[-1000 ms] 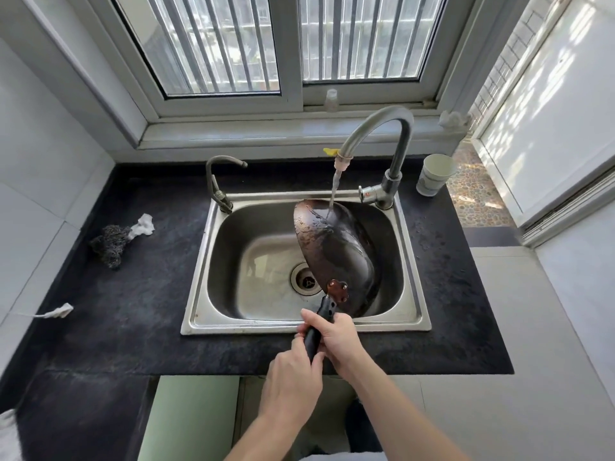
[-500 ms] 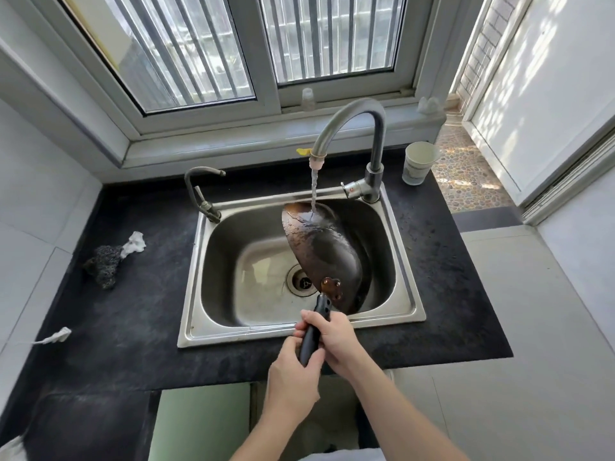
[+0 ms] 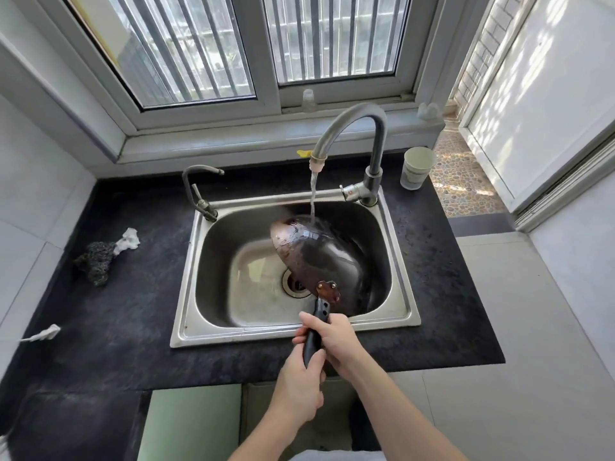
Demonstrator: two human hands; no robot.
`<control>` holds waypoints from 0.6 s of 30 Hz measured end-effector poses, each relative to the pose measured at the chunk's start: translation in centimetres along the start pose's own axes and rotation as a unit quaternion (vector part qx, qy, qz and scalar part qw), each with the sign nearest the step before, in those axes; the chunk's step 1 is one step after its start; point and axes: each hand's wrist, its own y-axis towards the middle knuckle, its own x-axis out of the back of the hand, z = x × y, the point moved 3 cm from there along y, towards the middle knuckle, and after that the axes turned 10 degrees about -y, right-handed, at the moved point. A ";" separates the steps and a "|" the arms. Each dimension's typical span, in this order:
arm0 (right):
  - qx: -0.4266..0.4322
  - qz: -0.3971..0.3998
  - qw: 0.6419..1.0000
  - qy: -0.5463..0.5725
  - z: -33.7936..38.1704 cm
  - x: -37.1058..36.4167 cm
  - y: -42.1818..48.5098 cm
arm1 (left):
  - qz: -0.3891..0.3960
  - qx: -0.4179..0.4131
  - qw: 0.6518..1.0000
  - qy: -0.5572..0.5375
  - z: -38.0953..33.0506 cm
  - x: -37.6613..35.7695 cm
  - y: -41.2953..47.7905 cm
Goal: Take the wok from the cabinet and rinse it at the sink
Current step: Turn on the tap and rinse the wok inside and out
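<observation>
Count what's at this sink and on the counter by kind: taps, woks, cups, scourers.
Taps: 2 (tall tap, small tap)
Woks: 1 (wok)
Cups: 1 (paper cup)
Scourers: 1 (scourer)
Total: 5

a black countertop (image 3: 133, 311) lay under a barred window (image 3: 266, 44). on its left part sat a dark scouring pad (image 3: 95, 262) with a crumpled white rag (image 3: 128, 239) touching its far end, and a white scrap (image 3: 41, 333) lay near the left edge. a slim curved tap (image 3: 198, 191) rose to the right of the pad. a paper cup (image 3: 417, 168) stood upright at the far right corner. a small clear bottle (image 3: 308, 100) stood on the sill, and a pebbled floor (image 3: 461, 188) showed beyond the cup.
</observation>
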 end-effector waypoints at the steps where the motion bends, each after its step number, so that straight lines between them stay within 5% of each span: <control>1: -0.003 -0.006 1.000 -0.006 0.2 -0.1 0.1 | -0.003 -0.031 0.998 0.049 -0.1 0.4 0.0; 5: -0.015 -0.003 1.000 0.025 0.3 -0.3 0.2 | -0.010 -0.096 0.983 0.154 -0.6 1.0 -0.2; 18: -0.018 0.041 0.993 0.109 0.6 -1.0 0.4 | -0.034 -0.134 0.969 0.203 -1.8 1.6 -0.3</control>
